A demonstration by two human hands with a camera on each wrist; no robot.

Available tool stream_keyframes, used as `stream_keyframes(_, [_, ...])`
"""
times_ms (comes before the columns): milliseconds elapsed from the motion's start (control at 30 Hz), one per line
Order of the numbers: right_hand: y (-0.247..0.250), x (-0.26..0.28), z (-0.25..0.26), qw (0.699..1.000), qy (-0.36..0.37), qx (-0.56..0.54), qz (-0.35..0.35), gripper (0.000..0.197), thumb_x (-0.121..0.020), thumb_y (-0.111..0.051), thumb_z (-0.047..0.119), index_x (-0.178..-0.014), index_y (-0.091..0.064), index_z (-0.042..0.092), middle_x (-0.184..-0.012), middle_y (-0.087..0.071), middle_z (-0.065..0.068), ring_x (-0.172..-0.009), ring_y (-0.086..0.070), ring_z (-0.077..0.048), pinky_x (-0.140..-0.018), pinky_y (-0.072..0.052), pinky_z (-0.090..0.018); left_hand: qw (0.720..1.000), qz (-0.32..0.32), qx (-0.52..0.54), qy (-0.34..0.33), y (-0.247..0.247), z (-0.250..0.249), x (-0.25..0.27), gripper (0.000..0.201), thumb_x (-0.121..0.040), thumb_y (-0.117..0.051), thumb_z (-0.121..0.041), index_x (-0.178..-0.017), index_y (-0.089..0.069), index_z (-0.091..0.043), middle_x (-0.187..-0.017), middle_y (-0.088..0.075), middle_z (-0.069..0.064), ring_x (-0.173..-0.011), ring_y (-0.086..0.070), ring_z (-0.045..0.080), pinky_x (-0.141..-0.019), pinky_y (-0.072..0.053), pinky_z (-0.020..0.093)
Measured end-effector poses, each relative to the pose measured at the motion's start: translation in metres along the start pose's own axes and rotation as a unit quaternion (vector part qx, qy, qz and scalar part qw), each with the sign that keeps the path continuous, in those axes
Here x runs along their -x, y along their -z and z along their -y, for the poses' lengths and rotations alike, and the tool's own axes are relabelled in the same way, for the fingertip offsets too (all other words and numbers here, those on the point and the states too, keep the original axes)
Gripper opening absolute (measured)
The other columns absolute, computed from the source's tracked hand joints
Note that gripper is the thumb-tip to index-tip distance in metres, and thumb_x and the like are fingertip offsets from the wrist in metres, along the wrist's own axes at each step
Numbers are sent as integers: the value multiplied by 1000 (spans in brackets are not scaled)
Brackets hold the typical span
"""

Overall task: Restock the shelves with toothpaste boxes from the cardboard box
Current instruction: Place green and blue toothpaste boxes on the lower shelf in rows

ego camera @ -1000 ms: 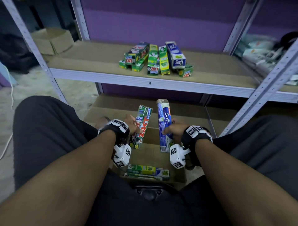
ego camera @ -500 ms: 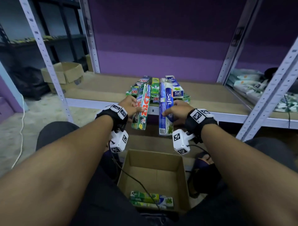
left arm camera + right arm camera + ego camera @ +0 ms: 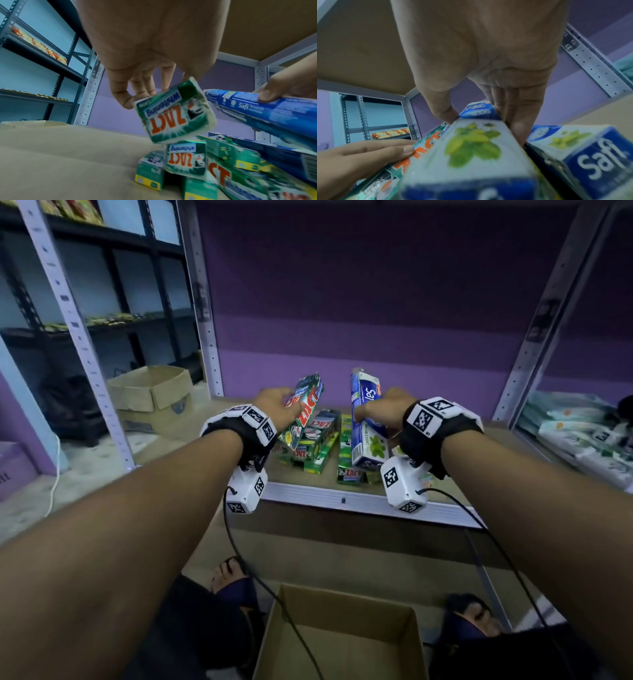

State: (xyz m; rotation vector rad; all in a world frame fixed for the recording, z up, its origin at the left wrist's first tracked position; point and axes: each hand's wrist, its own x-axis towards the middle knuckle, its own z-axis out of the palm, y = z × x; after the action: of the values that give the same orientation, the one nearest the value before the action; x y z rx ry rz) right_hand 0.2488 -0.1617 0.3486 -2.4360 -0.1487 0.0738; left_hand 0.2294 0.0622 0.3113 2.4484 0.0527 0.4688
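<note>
Head view, centre: your left hand [image 3: 274,409] grips a green Zact box [image 3: 301,412] w/ fingers curled round it, box tilted, far end up. Your right hand [image 3: 380,409] grips a blue Safi box [image 3: 366,422], thumb one side, fingers the other, also tilted. Both boxes hang over the pile of toothpaste boxes [image 3: 318,450] lying on the shelf [image 3: 342,501], mid-frame, near its front edge. Left wrist view: Zact box end face [image 3: 173,112] just above the stacked green boxes, not touching. Bottom centre of head view: cardboard box [image 3: 342,635] on the floor, flaps open; visible part shows only a cable across it.
</note>
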Motion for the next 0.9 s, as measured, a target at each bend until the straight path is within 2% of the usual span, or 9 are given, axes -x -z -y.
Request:
stream_keyframes(67, [-1, -18, 3, 1000, 7, 28, -10, 25, -71, -72, 37, -67, -62, 15, -75, -68, -10, -61, -64, -25, -65, -57, -33, 1000, -4, -14, 10, -3, 7, -14, 47, -96, -56, -38, -139, -53, -18, -108, -68, 9, -95, -65, 23, -74, -41, 19])
stream_keyframes(133, [-3, -34, 3, 998, 14, 53, -19, 24, -70, -73, 38, -74, -65, 16, -74, -69, -9, -57, -61, -23, -62, -54, -32, 999, 0, -43, 20, -7, 13, -26, 48, -96, -56, -38, -140, -53, -19, -121, -67, 9, -104, -66, 24, -78, -44, 20])
stream_keyframes(200, [-8, -48, 3, 997, 13, 70, -19, 33, -69, -72, 42, -88, -67, 16, -82, -71, -8, -63, -63, -23, -65, -54, -32, 997, 10, -75, 25, -11, 22, -36, 49, -94, -58, -38, -140, -54, -21, -128, -64, 9, -108, -65, 25, -84, -46, 22])
stream_keyframes(300, [-16, -64, 0, 990, 10, 139, -12, 56, -66, -64, 54, -110, -62, 19, -100, -65, -7, -79, -63, -24, -75, -54, -32, 993, 29, -105, 43, -19, 37, -48, 46, -93, -59, -40, -137, -56, -27, -123, -68, 6, -88, -66, 22, -75, -48, 21])
stream_keyframes(433, [-25, -83, -3, 979, 6, 202, 21, 63, -72, -55, 61, -122, -56, 23, -122, -60, -6, -90, -57, -28, -78, -49, -31, 991, 45, -121, 43, -35, 57, -60, 44, -90, -61, -43, -132, -61, -30, -128, -65, 3, -96, -66, 22, -81, -46, 20])
stream_keyframes(533, [-28, -92, -3, 975, 3, 219, 28, 70, -74, -53, 63, -132, -52, 24, -134, -55, -7, -107, -58, -30, -84, -48, -32, 992, 44, -98, 59, -48, 68, -66, 38, -89, -61, -45, -125, -64, -34, -125, -66, 1, -69, -60, 9, -67, -42, 15])
stream_keyframes(667, [-34, -96, -7, 972, 18, 234, 35, 71, -82, -53, 66, -140, -47, 26, -142, -51, -4, -113, -56, -28, -92, -47, -31, 992, 45, -82, 80, -55, 79, -72, 30, -91, -57, -42, -119, -67, -35, -133, -61, -3, -100, -62, 18, -79, -38, 16])
stream_keyframes(733, [-40, -97, -9, 971, 18, 234, 39, 76, -85, -51, 67, -148, -39, 28, -152, -41, -1, -130, -49, -27, -104, -42, -33, 991, 48, -80, 91, -56, 83, -73, 30, -92, -55, -41, -119, -67, -35, -135, -60, -5, -113, -59, 19, -83, -37, 17])
stream_keyframes(900, [-41, -91, -7, 973, 17, 225, 40, 80, -87, -48, 70, -153, -30, 27, -159, -29, -1, -141, -37, -28, -111, -35, -35, 988, 60, -103, 97, -55, 80, -73, 32, -94, -54, -44, -121, -66, -31, -126, -65, -2, -104, -61, 20, -80, -40, 20])
